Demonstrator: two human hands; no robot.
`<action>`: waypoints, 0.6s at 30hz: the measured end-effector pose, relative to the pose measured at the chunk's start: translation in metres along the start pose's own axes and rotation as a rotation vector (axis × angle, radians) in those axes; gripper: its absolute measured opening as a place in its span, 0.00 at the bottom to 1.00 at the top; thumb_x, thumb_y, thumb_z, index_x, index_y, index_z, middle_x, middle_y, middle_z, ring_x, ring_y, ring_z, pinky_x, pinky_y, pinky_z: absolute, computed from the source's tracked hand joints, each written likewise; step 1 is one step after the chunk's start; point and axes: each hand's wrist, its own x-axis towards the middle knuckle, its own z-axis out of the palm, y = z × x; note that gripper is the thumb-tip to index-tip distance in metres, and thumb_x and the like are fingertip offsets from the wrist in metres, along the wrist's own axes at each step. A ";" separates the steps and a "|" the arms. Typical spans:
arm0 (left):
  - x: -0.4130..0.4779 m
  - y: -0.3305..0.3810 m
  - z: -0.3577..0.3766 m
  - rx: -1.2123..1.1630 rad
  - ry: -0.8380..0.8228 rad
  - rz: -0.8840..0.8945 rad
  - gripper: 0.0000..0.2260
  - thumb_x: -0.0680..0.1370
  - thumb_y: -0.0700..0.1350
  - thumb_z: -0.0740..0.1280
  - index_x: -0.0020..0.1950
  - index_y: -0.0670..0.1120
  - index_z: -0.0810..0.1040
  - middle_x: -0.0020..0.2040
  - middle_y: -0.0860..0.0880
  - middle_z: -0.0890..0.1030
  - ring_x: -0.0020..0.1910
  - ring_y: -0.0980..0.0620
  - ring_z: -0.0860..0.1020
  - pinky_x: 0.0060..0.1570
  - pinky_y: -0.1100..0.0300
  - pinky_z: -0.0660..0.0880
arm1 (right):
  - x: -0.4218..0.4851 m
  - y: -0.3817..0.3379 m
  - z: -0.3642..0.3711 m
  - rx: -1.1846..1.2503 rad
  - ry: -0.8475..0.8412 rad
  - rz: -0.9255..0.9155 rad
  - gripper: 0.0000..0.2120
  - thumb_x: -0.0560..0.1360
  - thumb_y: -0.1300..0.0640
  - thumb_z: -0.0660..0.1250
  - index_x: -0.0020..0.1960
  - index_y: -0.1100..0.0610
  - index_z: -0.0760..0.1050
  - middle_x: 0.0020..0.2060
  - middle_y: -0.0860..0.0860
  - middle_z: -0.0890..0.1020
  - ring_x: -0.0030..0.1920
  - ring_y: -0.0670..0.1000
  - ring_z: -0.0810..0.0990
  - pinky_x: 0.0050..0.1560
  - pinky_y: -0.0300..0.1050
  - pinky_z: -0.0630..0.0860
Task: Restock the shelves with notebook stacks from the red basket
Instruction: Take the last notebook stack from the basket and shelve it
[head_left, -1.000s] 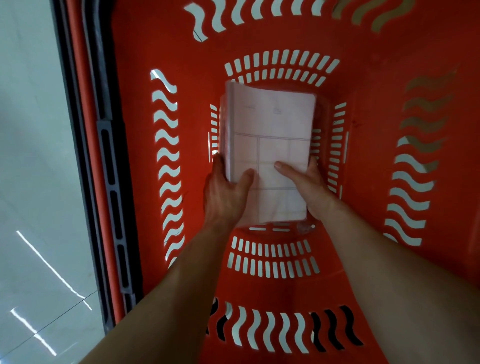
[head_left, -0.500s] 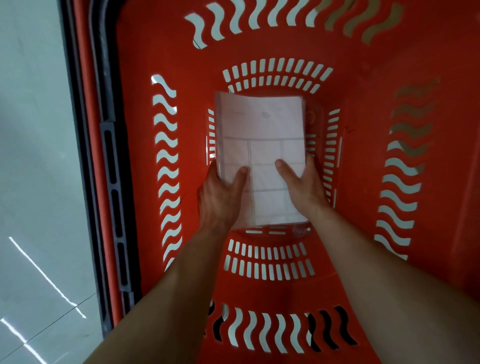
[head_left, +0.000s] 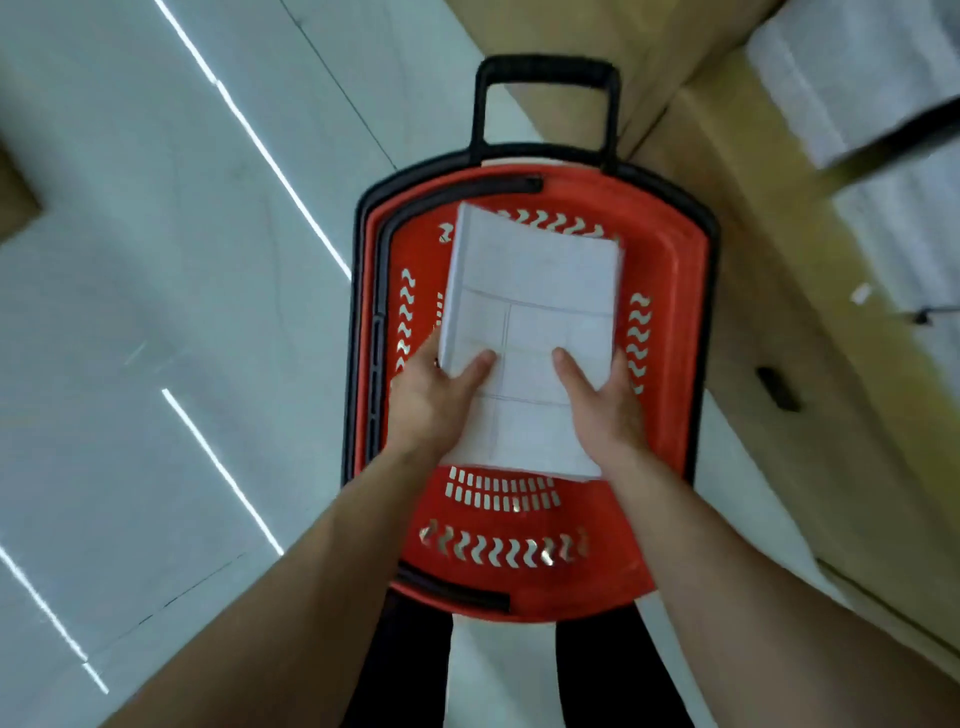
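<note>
Cardboard boxes (head_left: 753, 291) are crowding the right side, perhaps holding blurred white stock. The red basket (head_left: 691, 322) is sitting on the floor just beside them. The notebook stack (head_left: 540, 291) is hovering over it, left hand (head_left: 431, 400) and right hand (head_left: 605, 410) each keeping a pinching grip on its near end. Shelving is not yet done.

Glossy pale tile floor (head_left: 156, 260), light streaks

Pale glossy floor (head_left: 156, 260), red basket (head_left: 675, 322), cardboard boxes (head_left: 779, 249) beside
</note>
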 end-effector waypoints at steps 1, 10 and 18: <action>-0.016 0.015 -0.013 -0.012 -0.002 0.007 0.22 0.77 0.59 0.70 0.69 0.54 0.75 0.55 0.56 0.83 0.49 0.55 0.84 0.44 0.58 0.83 | -0.020 -0.017 -0.012 0.009 -0.008 -0.017 0.46 0.68 0.26 0.66 0.78 0.51 0.64 0.71 0.50 0.75 0.71 0.53 0.74 0.72 0.52 0.69; -0.183 0.145 -0.121 0.015 0.041 0.146 0.13 0.76 0.61 0.70 0.59 0.61 0.77 0.50 0.56 0.84 0.48 0.52 0.83 0.50 0.52 0.82 | -0.213 -0.148 -0.111 0.154 -0.012 -0.111 0.33 0.76 0.41 0.70 0.76 0.51 0.65 0.60 0.44 0.78 0.57 0.46 0.78 0.45 0.23 0.70; -0.324 0.245 -0.173 0.025 -0.056 0.325 0.14 0.75 0.60 0.71 0.58 0.56 0.80 0.50 0.53 0.85 0.48 0.50 0.84 0.51 0.51 0.82 | -0.373 -0.205 -0.202 0.333 0.176 -0.201 0.21 0.77 0.48 0.73 0.67 0.49 0.72 0.54 0.42 0.82 0.52 0.41 0.81 0.43 0.30 0.76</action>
